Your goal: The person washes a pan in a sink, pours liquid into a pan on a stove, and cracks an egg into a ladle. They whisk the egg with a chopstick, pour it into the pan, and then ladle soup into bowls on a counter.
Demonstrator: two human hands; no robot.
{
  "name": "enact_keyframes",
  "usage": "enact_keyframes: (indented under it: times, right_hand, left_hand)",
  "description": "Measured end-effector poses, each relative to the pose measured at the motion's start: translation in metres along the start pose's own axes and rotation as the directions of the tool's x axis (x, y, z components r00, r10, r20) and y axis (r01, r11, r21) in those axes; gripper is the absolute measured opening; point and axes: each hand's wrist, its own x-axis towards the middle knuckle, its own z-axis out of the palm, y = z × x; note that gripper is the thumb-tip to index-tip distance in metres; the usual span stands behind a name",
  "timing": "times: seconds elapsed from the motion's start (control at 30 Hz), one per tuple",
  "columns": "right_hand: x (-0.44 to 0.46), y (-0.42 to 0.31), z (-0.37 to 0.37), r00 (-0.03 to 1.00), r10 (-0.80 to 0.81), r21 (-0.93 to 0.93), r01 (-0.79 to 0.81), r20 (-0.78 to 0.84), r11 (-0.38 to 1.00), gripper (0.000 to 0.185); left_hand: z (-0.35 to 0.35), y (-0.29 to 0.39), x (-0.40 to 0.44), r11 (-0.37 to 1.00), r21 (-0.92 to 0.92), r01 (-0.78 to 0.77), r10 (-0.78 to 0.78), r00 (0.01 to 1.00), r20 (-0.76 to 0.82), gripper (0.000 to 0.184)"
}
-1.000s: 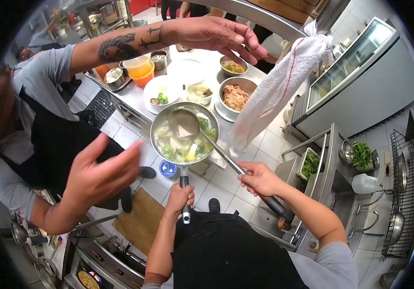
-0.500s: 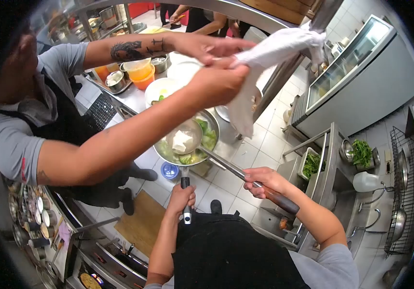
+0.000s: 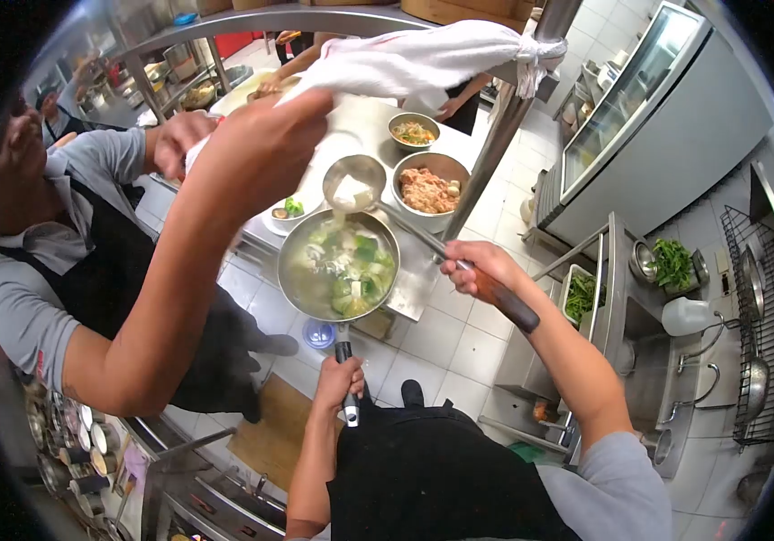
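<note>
My left hand [image 3: 340,382] is closed round the black handle of a pan [image 3: 339,266] that holds pale broth with green vegetables. In my right hand [image 3: 481,270] is the wooden-ended handle of a metal ladle [image 3: 355,183]. The ladle's bowl, with white pieces in it, hangs over the pan's far rim. Beyond the pan, a bowl of reddish-brown food [image 3: 429,183] and a smaller bowl of mixed food [image 3: 414,132] rest on the steel table [image 3: 416,293]. Left of the ladle lies a plate with green vegetables [image 3: 289,209], partly hidden by the pan.
At the left a co-worker [image 3: 107,243] reaches across, pulling a white towel [image 3: 414,63] tied to a steel post [image 3: 495,162]. Another person's arms [image 3: 468,95] show behind the table. A sink [image 3: 639,334] stands at right, a glass-fronted fridge [image 3: 648,117] behind, a stove at lower left.
The ladle has risen from inside the pan to its far rim. The co-worker's hands have moved left with the towel, stretching it and uncovering the bowls.
</note>
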Motion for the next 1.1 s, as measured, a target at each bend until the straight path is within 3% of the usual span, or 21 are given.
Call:
enact_keyframes:
  times: [0.07,0.13,0.2,0.33,0.4,0.43,0.53,0.57,0.6,0.63,0.67,0.77,0.83,0.87,0.93,0.97,1.1]
  right_hand:
    - [0.022,-0.005,-0.003,1.000,-0.022,0.011,0.022,0.001,1.000,0.009]
    - [0.039,-0.011,-0.003,0.993,-0.055,-0.116,0.043,-0.104,0.992,0.011]
    - [0.064,-0.007,-0.020,0.991,-0.096,-0.141,0.082,-0.093,0.987,0.012]
    - [0.088,-0.002,-0.021,0.980,-0.158,-0.215,0.131,-0.116,0.968,0.014]
    - [0.084,0.003,-0.014,0.960,-0.233,-0.400,0.154,-0.155,0.903,0.011]
    - [0.086,0.010,-0.012,0.947,-0.255,-0.402,0.160,-0.194,0.901,0.010]
    - [0.087,0.021,-0.011,0.953,-0.251,-0.566,0.113,-0.172,0.817,0.033]
    - [0.084,0.028,-0.013,0.953,-0.246,-0.565,0.107,-0.175,0.818,0.033]
    - [0.080,0.036,-0.015,0.864,-0.500,-0.872,0.201,-0.056,0.446,0.038]
    - [0.075,0.046,-0.019,0.745,-0.645,-0.981,0.190,0.168,-0.035,0.043]
    - [0.069,0.054,-0.022,0.664,-0.720,-0.968,0.246,0.202,-0.045,0.055]
    - [0.017,0.047,-0.011,0.692,-0.694,-0.956,0.293,0.196,0.022,0.055]
    - [-0.028,0.025,0.016,0.941,-0.335,-0.950,0.067,-0.041,0.306,0.054]
    - [-0.029,0.028,0.014,0.943,-0.330,-0.951,0.070,-0.035,0.302,0.054]
    - [-0.028,0.038,0.006,0.914,-0.330,-0.961,0.271,0.238,0.057,0.054]
    - [-0.016,0.049,0.001,0.850,-0.382,-0.926,0.373,0.363,-0.051,0.055]
    - [0.003,0.074,0.005,0.880,-0.322,-0.925,0.378,0.349,0.030,0.053]
  left_hand:
    - [0.001,0.000,0.001,1.000,0.011,-0.020,0.020,1.000,-0.005,0.026]
    - [0.008,0.011,-0.007,1.000,-0.003,-0.009,0.009,1.000,0.002,0.027]
    - [-0.005,-0.002,0.003,1.000,0.005,-0.004,0.004,1.000,0.014,0.028]
    - [-0.007,-0.002,0.002,0.999,-0.045,0.015,-0.014,0.999,0.038,0.015]
    - [-0.005,-0.002,0.003,1.000,-0.014,0.008,-0.007,0.999,0.034,0.014]
    - [-0.005,-0.002,0.003,1.000,-0.016,0.008,-0.007,0.999,0.031,0.014]
    - [-0.005,-0.001,0.002,1.000,-0.005,-0.002,0.002,1.000,0.018,0.016]
    - [-0.004,0.000,0.002,0.999,0.053,0.001,-0.001,1.000,0.003,0.020]
    - [-0.003,0.001,0.001,0.999,0.050,0.006,-0.006,1.000,0.002,0.020]
    - [-0.003,0.000,0.000,0.999,0.041,0.009,-0.010,1.000,0.005,0.021]
    - [-0.003,0.001,-0.001,0.999,0.033,0.006,-0.006,1.000,0.007,0.023]
    - [-0.001,0.001,-0.001,1.000,0.021,0.004,-0.004,1.000,0.005,0.021]
    - [0.002,0.000,-0.003,1.000,0.024,-0.008,0.008,1.000,-0.009,0.020]
    - [0.003,0.000,-0.003,1.000,0.011,-0.006,0.006,1.000,-0.008,0.020]
    - [0.005,-0.002,-0.003,1.000,0.002,0.000,0.001,1.000,-0.011,0.020]
    - [0.004,-0.003,-0.001,1.000,0.006,-0.003,0.003,1.000,-0.011,0.021]
    - [0.010,0.001,-0.003,1.000,-0.018,-0.020,0.020,0.999,-0.035,0.022]
